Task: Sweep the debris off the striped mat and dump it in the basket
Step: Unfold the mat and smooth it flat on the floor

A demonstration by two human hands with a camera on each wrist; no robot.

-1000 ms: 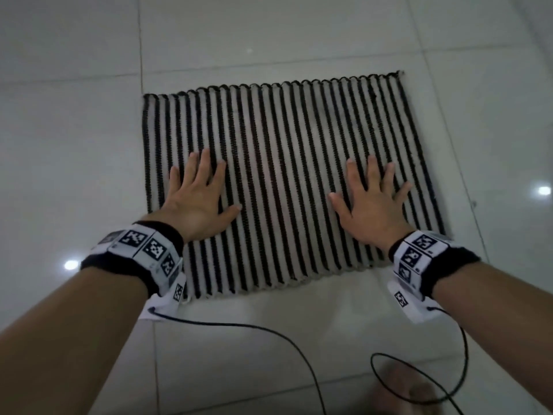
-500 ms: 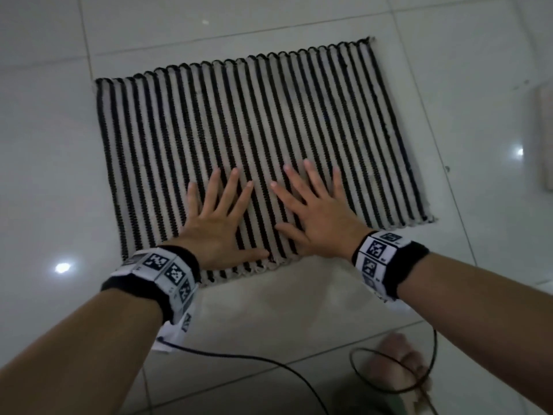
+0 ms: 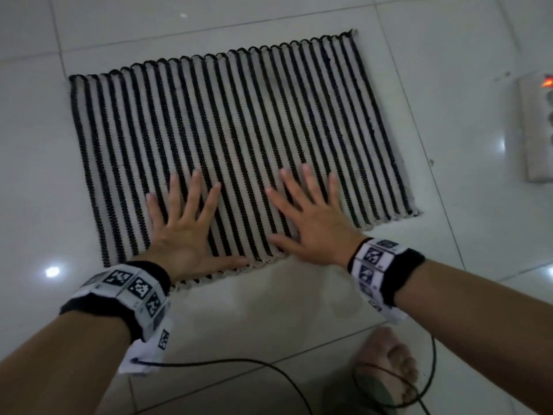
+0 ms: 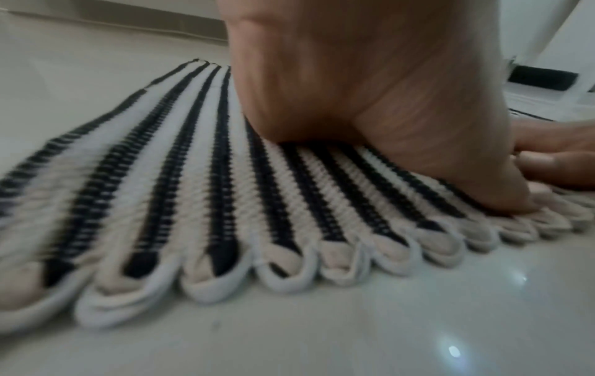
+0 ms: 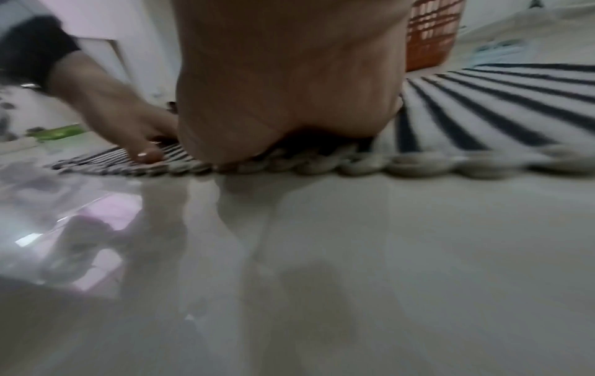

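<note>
The black-and-cream striped mat [image 3: 239, 121] lies flat on the white tiled floor. Both hands press palm-down on its near edge, fingers spread and straight. My left hand [image 3: 185, 223] is left of centre, its thumb along the looped fringe [image 4: 283, 267]. My right hand [image 3: 311, 217] lies beside it, a little to the right. In the wrist views each palm [image 4: 370, 89] [image 5: 283, 84] sits on the weave. An orange basket [image 5: 431, 33] stands beyond the mat's far side in the right wrist view. No debris shows on the mat.
A white power strip [image 3: 535, 127] with a lit orange switch lies on the floor right of the mat. A black cable [image 3: 239, 362] loops over the tiles near my bare foot [image 3: 386, 366]. Green packaging [image 5: 61, 132] lies far left.
Both hands slid from the mat's sides toward its near middle, then spread slightly apart. The view shifted, bringing the power strip into sight.
</note>
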